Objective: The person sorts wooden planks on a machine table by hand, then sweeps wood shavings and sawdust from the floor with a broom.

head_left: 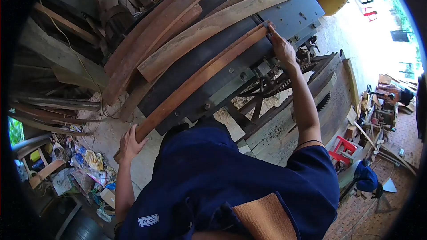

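Observation:
A long reddish-brown wooden plank (207, 73) lies slantwise across the near edge of a dark metal machine table (178, 91). My left hand (130, 144) is closed around its lower left end, which sticks out past the table. At the upper right end, my right hand (283, 48) grips the plank, with its fingertips at the tip. Just beyond lies a paler, curved board (222, 26). Several reddish boards (155, 40) are stacked on the table's left side, some overhanging its edge.
To the right of the machine, a toothed saw blade (324, 101) rises from a wooden bench (340, 106). A chain (282, 88) shows under the table edge. Clutter and bags (91, 160) cover the floor at left. A red stool (342, 149) and wood scraps stand at right.

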The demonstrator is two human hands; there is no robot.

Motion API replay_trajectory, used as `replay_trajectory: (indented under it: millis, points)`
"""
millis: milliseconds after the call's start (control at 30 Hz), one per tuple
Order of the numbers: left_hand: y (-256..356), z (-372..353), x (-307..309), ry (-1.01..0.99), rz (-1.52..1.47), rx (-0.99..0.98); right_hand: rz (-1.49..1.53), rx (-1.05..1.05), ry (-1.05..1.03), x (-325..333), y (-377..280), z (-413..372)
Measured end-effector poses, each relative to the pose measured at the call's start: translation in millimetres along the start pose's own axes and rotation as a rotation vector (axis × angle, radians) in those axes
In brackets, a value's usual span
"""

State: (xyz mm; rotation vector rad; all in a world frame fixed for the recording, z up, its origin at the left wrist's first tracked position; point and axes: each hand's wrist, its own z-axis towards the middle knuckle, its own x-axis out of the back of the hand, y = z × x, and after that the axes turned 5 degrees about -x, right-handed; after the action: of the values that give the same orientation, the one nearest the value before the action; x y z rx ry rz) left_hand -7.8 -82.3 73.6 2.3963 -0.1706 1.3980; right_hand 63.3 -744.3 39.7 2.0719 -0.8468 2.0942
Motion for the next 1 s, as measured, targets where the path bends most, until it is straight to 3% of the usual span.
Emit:
replay_trajectory:
  millis: [67,167,367,500,567,633,667,900,1000]
  points:
    - [1.1,3.6,-2.1,-0.071,-0.078,0.078,-0.105,0.023,-0.106,9.3,12.2,11.9]
    - [-7.4,2.2,-3.4,0.070,-0.110,0.063,-0.427,0.079,-0.132,50.1,-13.2,12.1]
    - [-75.6,-43.3,-18.0,0.177,0.085,0.132,-0.557,0.291,-0.302,68.9,-11.6,43.8]
    - [-102.9,-66.7,-30.3,0.198,0.107,0.177,-0.391,0.276,-0.388,85.5,-40.7,49.4]
    - [-102.2,-67.9,-30.0,0.139,0.099,0.211,-0.366,0.322,-0.339,72.7,-41.3,51.8]
    - [-103.9,-67.4,-30.6,0.124,0.103,0.215,-0.354,0.455,-0.408,64.5,-48.7,50.1]
    - [-105.1,-67.5,-30.7,0.111,0.108,0.219,-0.312,0.416,-0.455,61.6,-52.7,51.2]
    - [-117.7,-64.7,-36.1,0.144,0.115,0.170,-0.567,0.527,-0.313,61.9,-56.6,64.5]
    - [-116.7,-64.3,-28.8,0.130,0.125,0.173,-0.479,0.508,-0.386,56.4,-57.7,64.2]
